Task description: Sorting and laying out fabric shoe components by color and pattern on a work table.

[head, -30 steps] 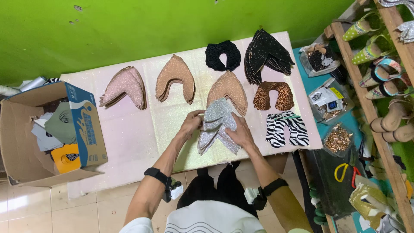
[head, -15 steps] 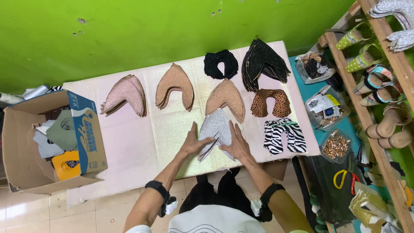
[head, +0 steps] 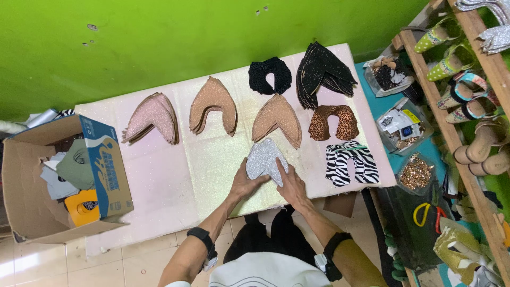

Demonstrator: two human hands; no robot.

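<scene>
Since the earlier frames, the silver glitter stack [head: 265, 159] has been gathered from a loose fan into one squared pile, and both hands have settled flat at its near edge. This stack lies on the bench [head: 159, 186] directly below the tan glitter stack [head: 277, 119], which serves as the landmark here. Left hand [head: 245, 184] rests open on the stack's lower left lobe, fingers spread, gripping nothing. Right hand [head: 290, 184] lies open on the lower right lobe, likewise pressing and not clasping.

To finish well, judged from the layout: press evenly with both palms, align the pointed tips of all pieces, and keep the pile apart from its neighbours.

Right of the landmark sit the leopard-print pair [head: 333, 122] and, below that, the zebra-print pair [head: 350, 162]. Above the landmark lies a black curved piece [head: 270, 75]. Left of it are two more stacks, then a cardboard box [head: 32, 175] well apart
</scene>
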